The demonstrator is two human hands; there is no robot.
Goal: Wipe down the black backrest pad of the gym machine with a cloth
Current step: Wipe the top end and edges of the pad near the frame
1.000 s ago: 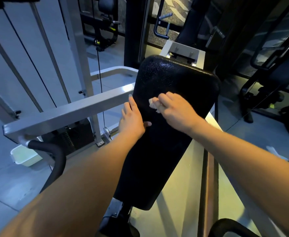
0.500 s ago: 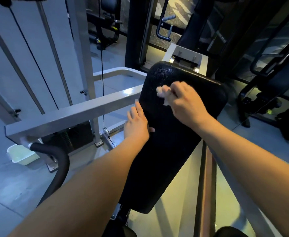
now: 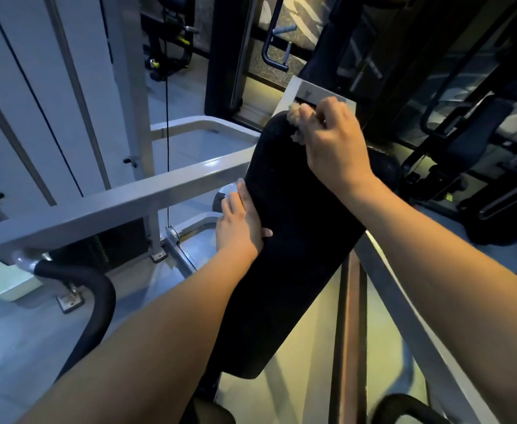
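The black backrest pad (image 3: pixel 284 258) runs from the lower middle up to the upper middle of the view, tilted to the right. My right hand (image 3: pixel 332 142) grips a small pale cloth (image 3: pixel 297 116) and presses it on the pad's top edge. Only a crumpled bit of cloth shows past my knuckles. My left hand (image 3: pixel 240 223) holds the pad's left edge, fingers along the side and thumb on the front face.
A grey metal frame bar (image 3: pixel 122 206) crosses on the left toward the pad. A black padded handle (image 3: pixel 98 289) curves below it. A pale plastic tub (image 3: pixel 3 281) sits on the floor at far left. Dark gym machines (image 3: pixel 471 142) stand on the right, and a metal rail (image 3: pixel 416 325) runs under my right forearm.
My right hand has slid the cloth up from the pad's upper middle to its top edge. My left hand has stayed on the left edge. The view shifted slightly.
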